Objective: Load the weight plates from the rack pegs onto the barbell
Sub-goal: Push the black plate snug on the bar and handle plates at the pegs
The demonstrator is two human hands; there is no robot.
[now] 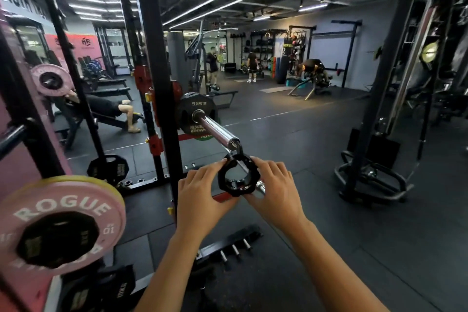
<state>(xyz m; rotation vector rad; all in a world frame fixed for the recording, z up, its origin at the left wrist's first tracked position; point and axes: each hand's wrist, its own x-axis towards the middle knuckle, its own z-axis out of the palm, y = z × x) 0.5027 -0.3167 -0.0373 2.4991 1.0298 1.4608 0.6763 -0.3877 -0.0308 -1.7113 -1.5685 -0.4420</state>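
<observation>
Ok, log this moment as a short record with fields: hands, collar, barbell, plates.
left hand: grips the collar's left side
right hand: grips the collar's right side
collar: black clamp ring, held just below the sleeve's tip, not yet on it
barbell sleeve: chrome, bare from the plate out to its end
loaded plate: black, marked 2.5KG, on the sleeve
pink plate: marked ROGUE, lower left on the rack

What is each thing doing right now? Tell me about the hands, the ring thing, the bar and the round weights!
Left hand: grips the collar's left side.
Right hand: grips the collar's right side.
Collar: held in front of the sleeve end, not yet on it.
Barbell sleeve: mostly bare, end free.
Black 2.5 kg plate: loaded on the sleeve.
Pink Rogue plate: hanging on a rack peg.
</observation>
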